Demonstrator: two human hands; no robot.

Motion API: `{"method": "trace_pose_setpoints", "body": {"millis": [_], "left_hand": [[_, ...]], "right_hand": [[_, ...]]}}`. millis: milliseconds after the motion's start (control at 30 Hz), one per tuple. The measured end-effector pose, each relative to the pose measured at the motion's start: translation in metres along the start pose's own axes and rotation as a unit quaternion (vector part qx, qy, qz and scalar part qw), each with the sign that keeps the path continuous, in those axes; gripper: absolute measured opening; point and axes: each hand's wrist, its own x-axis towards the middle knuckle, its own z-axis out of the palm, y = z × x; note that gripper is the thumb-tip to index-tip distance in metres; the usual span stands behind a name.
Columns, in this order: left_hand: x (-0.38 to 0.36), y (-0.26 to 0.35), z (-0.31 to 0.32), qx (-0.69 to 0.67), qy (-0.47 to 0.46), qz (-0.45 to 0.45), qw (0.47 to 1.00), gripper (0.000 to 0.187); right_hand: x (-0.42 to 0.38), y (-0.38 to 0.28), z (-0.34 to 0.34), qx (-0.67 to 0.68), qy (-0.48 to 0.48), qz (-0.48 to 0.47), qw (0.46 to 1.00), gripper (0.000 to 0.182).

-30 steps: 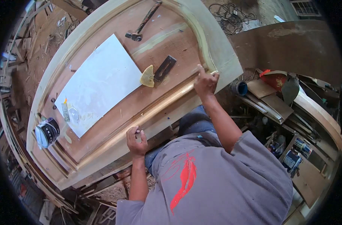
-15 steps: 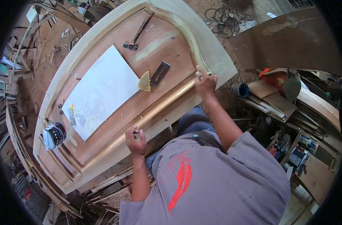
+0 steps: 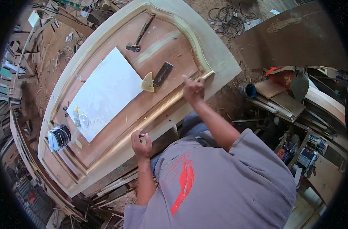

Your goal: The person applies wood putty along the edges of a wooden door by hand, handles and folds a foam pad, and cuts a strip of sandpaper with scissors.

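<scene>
A large curved wooden panel (image 3: 223, 61) with raised moulding lies in front of me. On its near straight moulding (image 3: 158, 111) rests my right hand (image 3: 194, 91), one finger stretched forward and the others curled under. Whatever those fingers may hold is hidden. My left hand (image 3: 142, 145) is at the panel's near edge, its fingers curled with a small dark bit near the fingertips that I cannot make out. Beyond the right hand lie a dark slotted plate (image 3: 163, 74) and a yellowish wedge-shaped piece (image 3: 147, 82). A hammer (image 3: 141, 35) lies farther back.
A white sheet (image 3: 109, 91) lies on the panel, with a small tube (image 3: 77, 117) and clear plastic on it. An open can (image 3: 59, 137) stands at the left end. To the right are a blue-lined container (image 3: 247, 90), boards and a cable tangle (image 3: 231, 21).
My right hand has slid left along the moulding, away from its right corner. My left hand stays at the near edge, nearly still. The view has shifted slightly.
</scene>
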Motion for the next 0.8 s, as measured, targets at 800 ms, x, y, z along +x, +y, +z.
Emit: {"method": "trace_pose_setpoints", "body": {"millis": [800], "left_hand": [[0.062,0.032,0.025,-0.019,-0.024,-0.033,0.999,0.023]], "right_hand": [[-0.021,-0.055,-0.049,0.217,-0.141,-0.005,0.966,0.053]]}}
